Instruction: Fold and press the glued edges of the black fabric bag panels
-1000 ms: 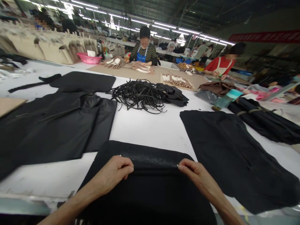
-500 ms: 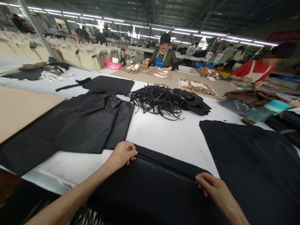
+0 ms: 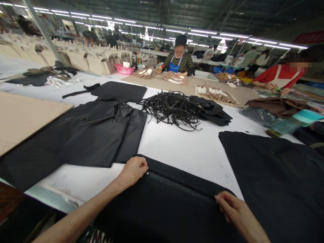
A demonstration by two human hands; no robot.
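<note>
A black fabric panel (image 3: 167, 209) lies over the near table edge, with a folded band along its far side. At the band's left end, my left hand (image 3: 135, 168) pinches the fabric between thumb and fingers. My right hand (image 3: 231, 204) grips the same fold near its right end, thumb and forefinger together. A pale, greyish streak runs on the panel just below the fold. To the left lie more black fabric pieces (image 3: 93, 135), wrinkled and overlapping. Another black fabric piece (image 3: 273, 168) spreads out on the right.
Beyond the panel sits a tangled heap of black strips (image 3: 172, 108) on the white table (image 3: 174, 145). A tan board (image 3: 27, 118) is at left, a teal-lidded bottle (image 3: 296, 121) at right. Across the table, a co-worker in a striped top (image 3: 179, 60) handles stacked brown pieces (image 3: 174, 78).
The fold's far band looks flatter and the gap line along it less open. Both hands keep hold at its ends; the whole view has shifted slightly.
</note>
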